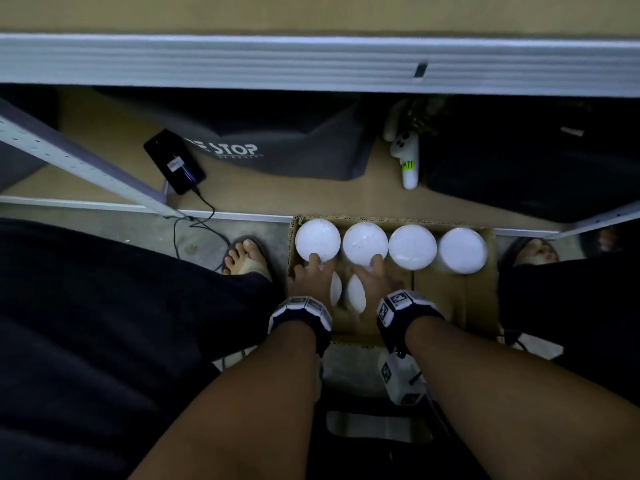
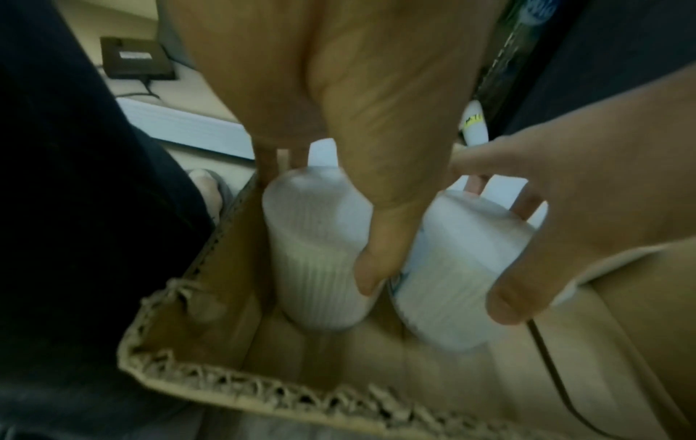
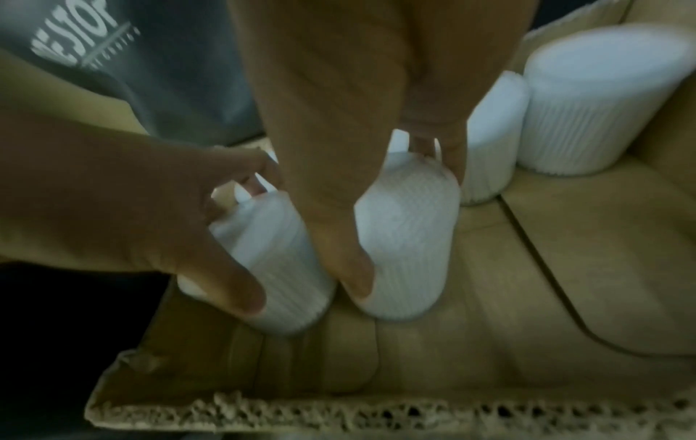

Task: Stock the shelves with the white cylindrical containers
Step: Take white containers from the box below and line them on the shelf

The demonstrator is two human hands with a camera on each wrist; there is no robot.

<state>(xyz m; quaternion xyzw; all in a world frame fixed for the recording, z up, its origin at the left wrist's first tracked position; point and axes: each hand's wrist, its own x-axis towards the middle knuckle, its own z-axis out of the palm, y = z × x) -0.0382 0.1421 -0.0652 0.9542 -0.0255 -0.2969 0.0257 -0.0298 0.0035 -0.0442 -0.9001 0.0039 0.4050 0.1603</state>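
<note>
Both hands reach down into an open cardboard box (image 1: 450, 306) on the floor, just in front of the lowest shelf (image 1: 311, 199). The left hand (image 1: 310, 282) wraps a white ribbed container (image 2: 316, 253), thumb down one side and fingers over the far side of the top. Just beside it, the right hand (image 1: 372, 278) grasps a second container (image 3: 406, 238) the same way. Both containers stand upright, close together in the box's left half.

Four more containers stand in a row along the box's far wall: the head view shows their round white tops (image 1: 412, 247), and both hands' fingertips reach up to the two leftmost ones.

On the shelf lies a grey bag (image 1: 277, 147) with white lettering, of which "STOP" can be read (the start is cut off by a fold). Left of it is a black phone (image 1: 174, 161) with a white label, too small to read, and a cable plugged in. To the right lies a small white plush toy (image 1: 405, 150) bearing a yellow-green tag, its writing unclear.
</note>
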